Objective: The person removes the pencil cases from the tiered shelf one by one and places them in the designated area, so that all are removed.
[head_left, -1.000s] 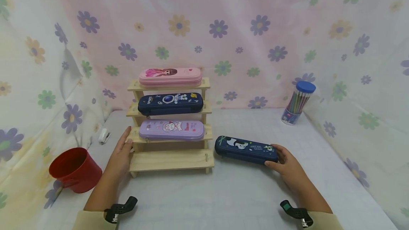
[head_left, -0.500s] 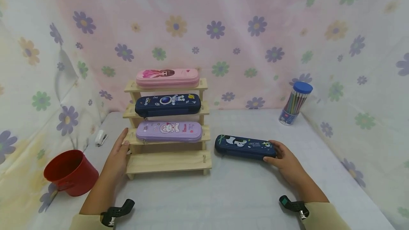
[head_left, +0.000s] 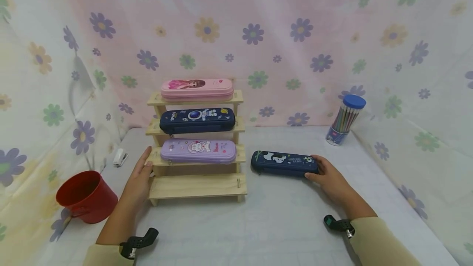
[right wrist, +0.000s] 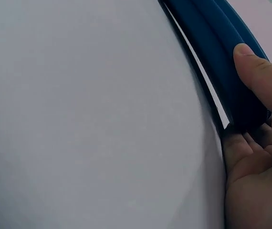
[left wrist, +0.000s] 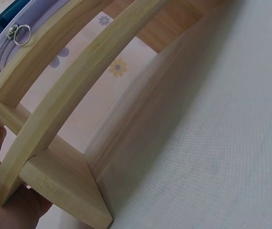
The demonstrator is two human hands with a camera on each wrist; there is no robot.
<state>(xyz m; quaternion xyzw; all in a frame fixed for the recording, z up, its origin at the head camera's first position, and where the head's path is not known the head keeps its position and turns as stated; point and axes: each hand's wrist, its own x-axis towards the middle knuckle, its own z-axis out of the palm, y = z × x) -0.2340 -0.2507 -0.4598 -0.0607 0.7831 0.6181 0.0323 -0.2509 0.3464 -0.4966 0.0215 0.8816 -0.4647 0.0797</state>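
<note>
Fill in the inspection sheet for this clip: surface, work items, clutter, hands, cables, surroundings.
Surface: grey table, cloth-covered, grid faintly visible.
Work items: dark blue pencil case flat on the table, right of the wooden stepped rack; pink case, navy space case and lilac case on the top three steps, bottom step bare.
Clutter: red bucket, small white object, tube of pencils.
Hands: left hand rests against the rack's left side; right hand grips the dark blue case's right end.
Cables: nothing seen.
Surroundings: flowered cloth backdrop.

Pale khaki sleeves [head_left: 380, 239], black camera mount [head_left: 338, 225] strapped at each wrist.
</note>
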